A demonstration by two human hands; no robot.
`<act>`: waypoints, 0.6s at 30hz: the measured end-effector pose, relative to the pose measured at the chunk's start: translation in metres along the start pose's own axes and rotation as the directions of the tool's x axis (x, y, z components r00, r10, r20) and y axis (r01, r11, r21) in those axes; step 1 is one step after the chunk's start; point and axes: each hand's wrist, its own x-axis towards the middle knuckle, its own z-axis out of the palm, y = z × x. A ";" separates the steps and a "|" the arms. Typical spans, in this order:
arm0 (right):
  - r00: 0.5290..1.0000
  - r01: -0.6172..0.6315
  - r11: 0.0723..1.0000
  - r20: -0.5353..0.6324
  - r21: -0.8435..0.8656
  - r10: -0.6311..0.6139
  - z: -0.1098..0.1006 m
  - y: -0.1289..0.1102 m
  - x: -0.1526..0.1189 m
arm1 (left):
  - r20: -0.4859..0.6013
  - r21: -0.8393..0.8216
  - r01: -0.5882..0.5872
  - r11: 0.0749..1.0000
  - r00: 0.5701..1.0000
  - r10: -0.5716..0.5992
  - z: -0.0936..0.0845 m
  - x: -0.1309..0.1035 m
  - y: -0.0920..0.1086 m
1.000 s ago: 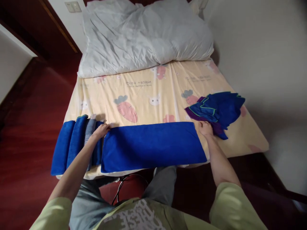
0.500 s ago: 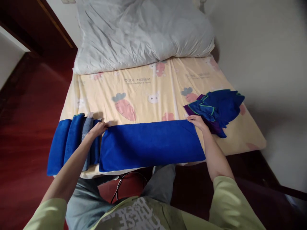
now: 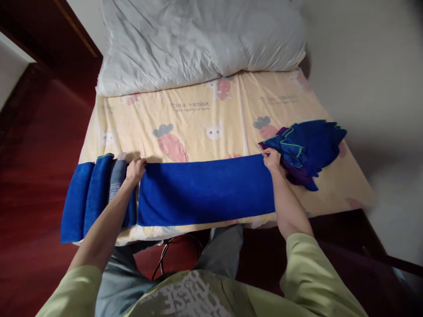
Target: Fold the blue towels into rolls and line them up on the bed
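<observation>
A long blue towel (image 3: 205, 191) lies flat along the near edge of the bed. Its far left corner is pinched in my left hand (image 3: 135, 170), and its far right corner in my right hand (image 3: 272, 158). Left of the towel, several rolled towels stand side by side: blue rolls (image 3: 76, 200) and a grey one (image 3: 116, 178). My left forearm crosses over part of these rolls. A crumpled heap of blue and purple cloths (image 3: 307, 147) with green edging rests just beyond my right hand.
A yellow sheet (image 3: 194, 127) with carrot and rabbit prints covers the bed. A large grey quilt (image 3: 198, 39) is bunched at the far end. A wall (image 3: 370, 88) runs along the right, and dark red floor (image 3: 33, 154) shows on the left.
Both hands have closed on the towel's far corners. The towel's near edge has moved slightly up and away from the bed's front edge.
</observation>
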 end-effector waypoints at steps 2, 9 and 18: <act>0.999 0.021 0.998 -0.034 -0.054 -0.023 0.002 -0.008 -0.011 | -0.093 -0.009 -0.004 1.000 0.996 0.003 0.003 -0.006 0.011; 0.923 0.386 0.911 0.062 -0.147 -0.381 0.035 -0.098 -0.139 | -0.311 -0.100 -0.229 0.968 0.932 0.188 0.050 -0.085 0.106; 0.928 0.330 0.923 0.246 -0.199 -0.279 0.061 -0.093 -0.163 | -0.264 -0.183 -0.277 0.943 0.938 0.224 0.093 -0.110 0.150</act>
